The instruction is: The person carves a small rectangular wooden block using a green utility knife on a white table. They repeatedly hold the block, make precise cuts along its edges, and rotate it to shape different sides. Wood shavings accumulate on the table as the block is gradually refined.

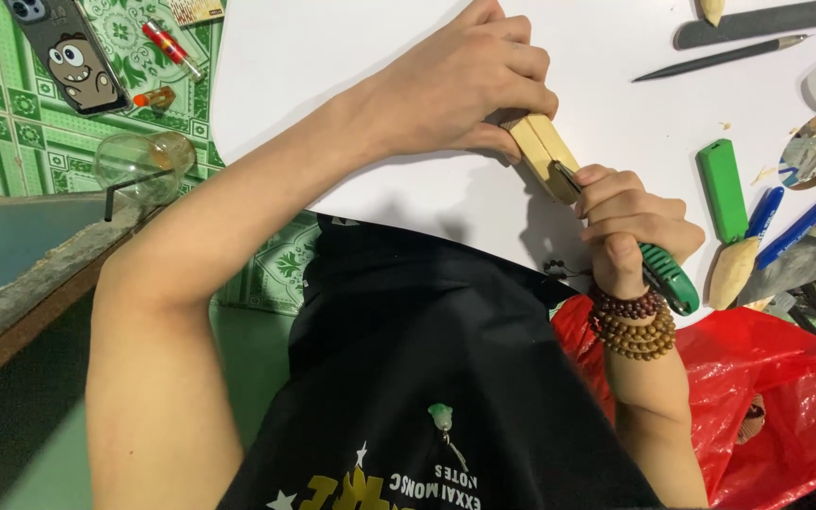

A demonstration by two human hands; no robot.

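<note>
Left hand (469,80): closed around the wood block (542,151), pressing it onto the white board (332,57) on the counter.
Right hand (630,222): gripping a green-handled knife (668,276), blade tip against the block's end.
Glass jar (144,162): lying on its side near the counter edge; contents unclear.
Red bag (776,397): open beneath the right wrist; inside not clearly seen.

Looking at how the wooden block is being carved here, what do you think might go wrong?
1. The blade of the green-handled knife meets the wooden block close to the left hand; a slip could cut those fingers.
2. The block is steadied only by hand over the white board, so it may twist.
3. The right hand grips near the blade, so it could slide forward.
</note>
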